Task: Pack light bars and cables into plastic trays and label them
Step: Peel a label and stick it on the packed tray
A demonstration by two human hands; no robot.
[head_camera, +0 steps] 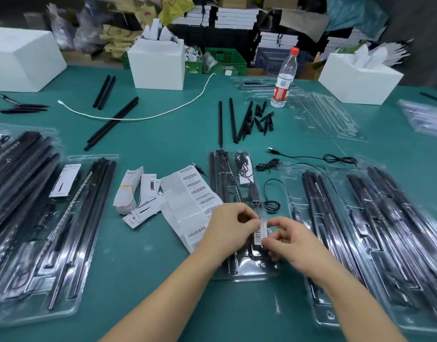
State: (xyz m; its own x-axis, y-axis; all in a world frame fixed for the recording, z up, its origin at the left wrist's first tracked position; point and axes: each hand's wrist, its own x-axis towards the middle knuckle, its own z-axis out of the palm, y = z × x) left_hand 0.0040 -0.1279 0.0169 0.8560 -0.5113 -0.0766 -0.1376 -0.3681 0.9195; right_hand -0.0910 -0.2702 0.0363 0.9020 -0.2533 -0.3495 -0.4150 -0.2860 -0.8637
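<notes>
A clear plastic tray (pixel 221 166) lies in front of me on the green table, holding black light bars and a coiled black cable. Over its lower half both hands pinch one small white barcode label (pixel 260 233). My left hand (pixel 227 230) holds the label's top edge, my right hand (pixel 290 239) its lower side. The label sheet (pixel 187 193) with several barcodes lies just left of the tray. Loose black cables (pixel 271 193) lie to the tray's right.
Filled trays lie at left (pixel 64 225) and right (pixel 375 233). Booklets (pixel 129 191) sit beside the label sheet. Loose black bars (pixel 233 119), spikes, a white cord, a water bottle (pixel 284 77), empty trays (pixel 323 114) and white boxes (pixel 158 62) occupy the far side.
</notes>
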